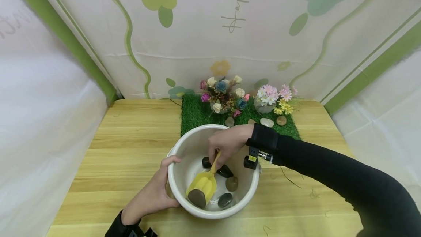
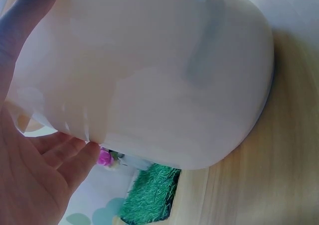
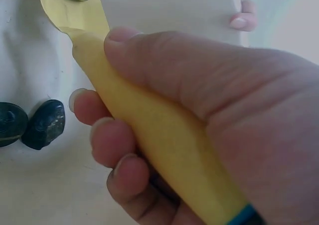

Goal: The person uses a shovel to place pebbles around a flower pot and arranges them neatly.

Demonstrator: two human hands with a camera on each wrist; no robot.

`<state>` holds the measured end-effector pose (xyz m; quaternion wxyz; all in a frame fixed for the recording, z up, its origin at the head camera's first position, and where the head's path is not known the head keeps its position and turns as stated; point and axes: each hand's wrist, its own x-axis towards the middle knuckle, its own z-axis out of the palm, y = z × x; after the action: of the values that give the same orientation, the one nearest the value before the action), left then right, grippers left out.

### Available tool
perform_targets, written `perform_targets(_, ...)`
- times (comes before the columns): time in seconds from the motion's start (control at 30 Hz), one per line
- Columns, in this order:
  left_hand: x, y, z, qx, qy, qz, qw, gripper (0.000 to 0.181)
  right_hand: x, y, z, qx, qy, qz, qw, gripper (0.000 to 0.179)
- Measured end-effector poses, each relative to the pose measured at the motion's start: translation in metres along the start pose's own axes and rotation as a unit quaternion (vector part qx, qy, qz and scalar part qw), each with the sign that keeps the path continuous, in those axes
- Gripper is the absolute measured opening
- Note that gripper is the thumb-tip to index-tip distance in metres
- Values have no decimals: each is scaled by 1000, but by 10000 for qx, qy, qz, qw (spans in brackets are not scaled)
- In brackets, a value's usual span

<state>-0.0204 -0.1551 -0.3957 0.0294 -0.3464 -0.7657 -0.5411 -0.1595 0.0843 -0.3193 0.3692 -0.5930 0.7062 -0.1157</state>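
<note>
Gripping: R hand (image 1: 228, 142) yel. scoop (image 1: 209, 175), slanted, blade (image 1: 203, 183) twd near-L; L hand (image 1: 161, 189) bkt. (image 1: 187, 153)

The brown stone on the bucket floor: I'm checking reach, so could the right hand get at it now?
Probably yes: the right hand is inside the white bucket, and nothing covers the brown stone in the head view. That hand holds the yellow shovel, though, so its fingers aren't free.

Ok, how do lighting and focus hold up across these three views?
Head view: fairly even light, bucket and stones readable; left wrist: soft detail, a grey shadowy streak on the bucket's side; right wrist: pale glare at upper right, right hand soft-edged.
</note>
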Motion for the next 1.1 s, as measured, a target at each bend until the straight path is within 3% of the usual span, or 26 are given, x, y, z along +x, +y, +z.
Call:
perform_targets(0.3,0,-1,0,-88,-6,5,10000,92,-13,-4,-5,157,149,3,9998,15)
perform_targets(0.8,0,0,0,-103,-40,-42,9999,91,-33,0,-6,631,568,-413,9955,20)
perform_targets(1.1,1,-1,0,-90,-50,46,9999,90,-37,-1,-9,838,590,-479,9936,21)
